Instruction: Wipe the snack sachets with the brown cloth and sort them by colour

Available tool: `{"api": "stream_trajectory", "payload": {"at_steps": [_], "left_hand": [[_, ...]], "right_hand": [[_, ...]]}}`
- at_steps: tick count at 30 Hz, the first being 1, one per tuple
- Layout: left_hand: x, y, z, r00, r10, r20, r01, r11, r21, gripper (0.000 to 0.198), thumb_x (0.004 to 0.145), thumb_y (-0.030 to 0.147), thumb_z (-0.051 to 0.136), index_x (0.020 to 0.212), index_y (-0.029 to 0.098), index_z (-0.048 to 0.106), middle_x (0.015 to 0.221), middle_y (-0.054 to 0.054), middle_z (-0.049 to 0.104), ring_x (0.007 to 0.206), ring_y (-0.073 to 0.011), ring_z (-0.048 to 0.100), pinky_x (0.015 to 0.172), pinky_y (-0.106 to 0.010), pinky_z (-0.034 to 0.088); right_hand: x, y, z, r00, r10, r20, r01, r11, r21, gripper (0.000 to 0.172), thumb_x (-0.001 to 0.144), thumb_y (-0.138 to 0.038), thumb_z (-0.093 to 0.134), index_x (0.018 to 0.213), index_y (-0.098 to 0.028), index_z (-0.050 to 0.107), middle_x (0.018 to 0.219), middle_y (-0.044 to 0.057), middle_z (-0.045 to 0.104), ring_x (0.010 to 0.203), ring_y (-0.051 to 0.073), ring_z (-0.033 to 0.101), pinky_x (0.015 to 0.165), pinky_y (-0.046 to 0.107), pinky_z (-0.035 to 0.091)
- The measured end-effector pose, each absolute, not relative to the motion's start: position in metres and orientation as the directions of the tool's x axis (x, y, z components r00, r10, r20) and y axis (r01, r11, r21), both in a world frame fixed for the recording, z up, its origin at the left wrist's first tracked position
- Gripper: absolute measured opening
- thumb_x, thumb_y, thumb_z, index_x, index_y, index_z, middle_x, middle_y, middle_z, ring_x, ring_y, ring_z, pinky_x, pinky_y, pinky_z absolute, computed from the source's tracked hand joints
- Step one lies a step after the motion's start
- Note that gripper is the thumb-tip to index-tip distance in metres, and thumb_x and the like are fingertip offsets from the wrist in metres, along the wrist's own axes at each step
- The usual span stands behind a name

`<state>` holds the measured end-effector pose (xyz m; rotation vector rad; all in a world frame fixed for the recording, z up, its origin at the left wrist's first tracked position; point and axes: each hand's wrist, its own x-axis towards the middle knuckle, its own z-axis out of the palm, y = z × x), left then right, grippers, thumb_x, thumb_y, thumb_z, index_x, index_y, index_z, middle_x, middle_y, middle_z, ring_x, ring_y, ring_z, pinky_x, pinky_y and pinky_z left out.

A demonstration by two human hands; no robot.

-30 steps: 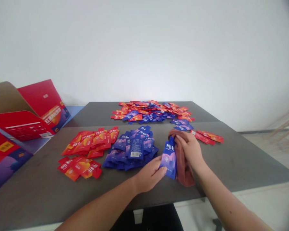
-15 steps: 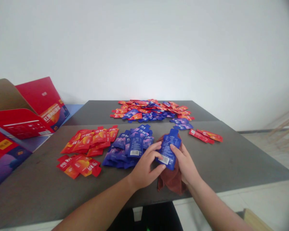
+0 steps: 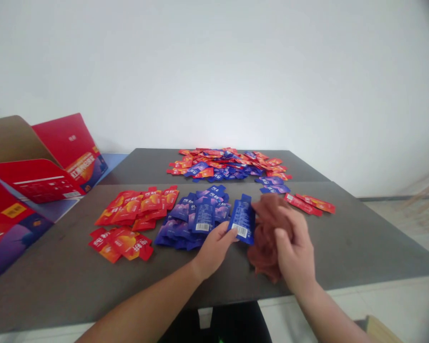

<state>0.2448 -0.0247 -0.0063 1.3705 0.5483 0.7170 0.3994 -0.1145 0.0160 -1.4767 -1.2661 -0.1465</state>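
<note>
My left hand (image 3: 212,250) pinches a blue sachet (image 3: 242,218) by its lower edge, barcode side up, just right of the sorted blue pile (image 3: 196,218). My right hand (image 3: 296,245) is closed on a reddish-brown cloth (image 3: 268,233) that is bunched against the sachet's right side. Both hands hover low over the dark grey table (image 3: 361,238) near its front edge.
A pile of red sachets (image 3: 136,214) lies left of the blue pile. A mixed heap of red and blue sachets (image 3: 229,166) sits at the back. A few loose red sachets (image 3: 311,203) lie to the right. Open red cartons (image 3: 32,176) stand at the left.
The blue sachet was turned from front to barcode side and moved left toward the blue pile. My right hand let go of it and drew back right with the cloth.
</note>
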Motion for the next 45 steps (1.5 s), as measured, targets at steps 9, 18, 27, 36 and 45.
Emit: {"api": "stream_trajectory", "payload": {"at_steps": [9, 18, 27, 36, 45], "left_hand": [[0.239, -0.021, -0.001, 0.748, 0.662, 0.043, -0.200, 0.164, 0.966, 0.030, 0.087, 0.037, 0.054, 0.106, 0.016, 0.063, 0.103, -0.006, 0.069, 0.098, -0.0206, 0.063, 0.092, -0.036, 0.048], [0.203, 0.030, 0.031, 0.305, 0.777, 0.550, 0.620, -0.600, 0.505, 0.014, 0.081, 0.013, 0.048, 0.070, 0.019, 0.054, 0.123, -0.012, 0.063, 0.114, -0.0275, 0.058, 0.097, -0.044, 0.046], [0.207, 0.030, 0.016, 0.629, 0.704, 0.330, 0.609, -0.710, 0.355, 0.027, 0.089, 0.032, 0.051, 0.066, 0.018, 0.055, 0.099, -0.011, 0.070, 0.100, -0.0258, 0.065, 0.089, -0.041, 0.049], [0.227, 0.002, 0.002, 0.786, 0.365, 0.499, 0.199, -0.913, 0.355, 0.021, 0.091, 0.016, 0.046, 0.101, 0.018, 0.064, 0.115, -0.008, 0.067, 0.110, -0.0199, 0.060, 0.097, -0.036, 0.047], [0.242, -0.016, -0.013, 0.869, 0.179, 0.461, -0.007, -0.928, 0.372, 0.022, 0.091, 0.015, 0.044, 0.096, 0.019, 0.065, 0.104, -0.006, 0.071, 0.099, -0.0174, 0.063, 0.089, -0.032, 0.050]], "right_hand": [[0.413, -0.083, 0.001, 0.274, 0.780, 0.563, 0.932, -0.070, -0.356, 0.037, 0.093, -0.047, 0.045, 0.111, -0.025, 0.068, 0.112, 0.010, 0.060, 0.096, 0.024, 0.062, 0.076, 0.033, 0.050], [0.454, -0.064, -0.030, 0.420, 0.797, 0.433, 0.810, -0.114, -0.576, 0.044, 0.091, -0.054, 0.041, 0.108, -0.024, 0.068, 0.103, 0.007, 0.062, 0.092, 0.023, 0.062, 0.089, 0.037, 0.045], [0.451, -0.065, -0.033, 0.389, 0.822, 0.416, 0.790, -0.066, -0.610, 0.045, 0.092, -0.053, 0.041, 0.110, -0.021, 0.067, 0.106, 0.009, 0.062, 0.099, 0.024, 0.060, 0.091, 0.038, 0.044], [0.473, -0.048, -0.021, 0.378, 0.851, 0.365, 0.790, -0.090, -0.607, 0.052, 0.095, -0.051, 0.030, 0.095, -0.019, 0.072, 0.103, 0.008, 0.067, 0.098, 0.021, 0.062, 0.090, 0.035, 0.046], [0.547, 0.015, -0.024, 0.466, 0.857, 0.220, 0.877, -0.414, -0.244, 0.043, 0.088, -0.031, 0.051, 0.124, -0.008, 0.057, 0.129, 0.020, 0.057, 0.121, 0.028, 0.050, 0.101, 0.038, 0.033]]}}
